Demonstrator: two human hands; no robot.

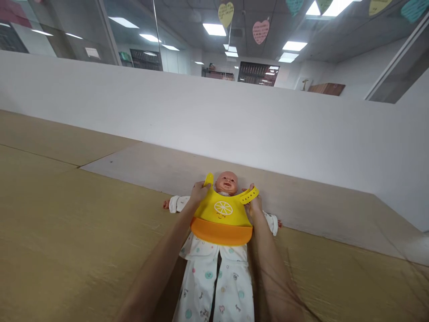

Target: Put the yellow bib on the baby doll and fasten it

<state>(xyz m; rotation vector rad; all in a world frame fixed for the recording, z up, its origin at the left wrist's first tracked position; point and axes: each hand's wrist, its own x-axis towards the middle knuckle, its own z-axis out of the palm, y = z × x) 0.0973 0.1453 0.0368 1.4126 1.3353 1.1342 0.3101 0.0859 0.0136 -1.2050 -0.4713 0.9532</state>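
Left hand (199,191) gripped one bib (221,214) strap, right hand (254,203) gripped the other; bib lay on doll (226,182) chest, doll near the mat's (67,232) far edge.

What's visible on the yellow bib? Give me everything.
The bib is yellow, with an orange catch pocket along the bottom and a white citrus-slice print over a small smiling face. It looks like soft silicone. It lies spread over the chest of a doll that is on its back on a tan mat. Its neck straps are unfastened. The left hand grips one beside the doll's head, and the right hand grips the other, which shows a row of holes.
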